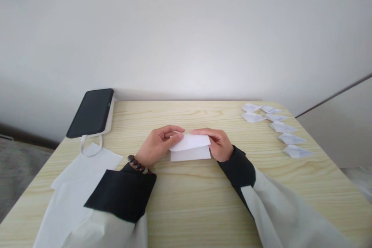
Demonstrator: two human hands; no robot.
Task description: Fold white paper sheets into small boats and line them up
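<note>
A small sheet of white paper (190, 153), folded over on itself, is held between my two hands just above the middle of the table. The upper flap leans toward me over the lower layer, and a gap shows between them. My left hand (159, 143) pinches the paper's upper left corner, thumb on top and fingers behind. On the other side, my right hand (216, 142) grips the upper right end, its index finger lying along the top edge. The right thumb is mostly hidden.
Several folded white paper pieces (281, 127) lie in a curved row at the right. White sheets (75, 190) lie at the left, partly under my left sleeve. Behind them stands a black-topped device (92, 111) with a white cable loop (92, 151). A wall borders the wooden table (197, 201).
</note>
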